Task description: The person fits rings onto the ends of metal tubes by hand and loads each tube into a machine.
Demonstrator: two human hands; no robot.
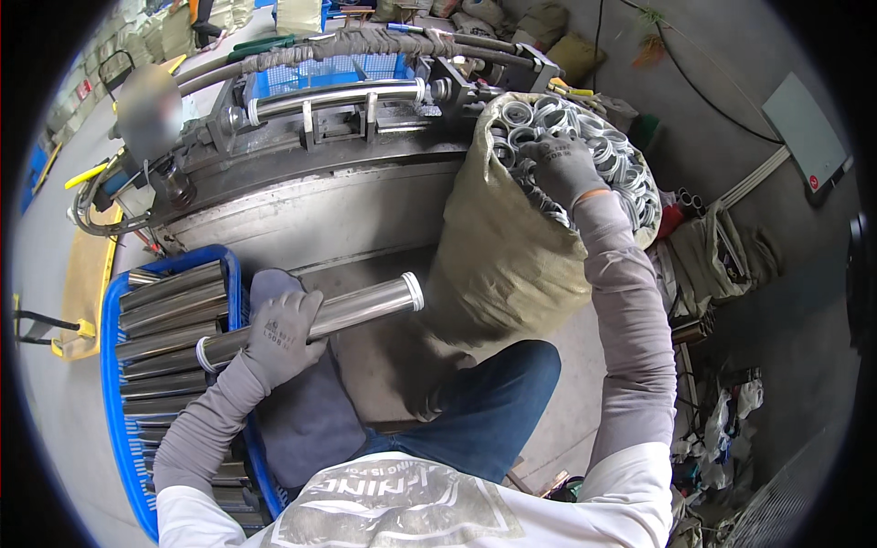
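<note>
My left hand (285, 336), in a grey glove, is wrapped round a shiny metal tube (361, 306). The tube tilts up to the right over my lap, with a pale ring (413, 291) at its far end and another at its near end. My right hand (568, 169), gloved too, reaches into the mouth of a big beige woven sack (512, 265). Silver-grey rings (603, 151) fill the sack's top. The right fingers point down among the rings; their tips are hidden, so I cannot tell whether they grip one.
Left of my lap stands a blue crate (111, 365) of metal tubes. Across the front runs a machine bench (311, 169) with another ringed tube (338, 99) mounted in it. A grey cushioned pad (306, 411) lies beside my leg. More sacks (722, 256) lean at the right wall.
</note>
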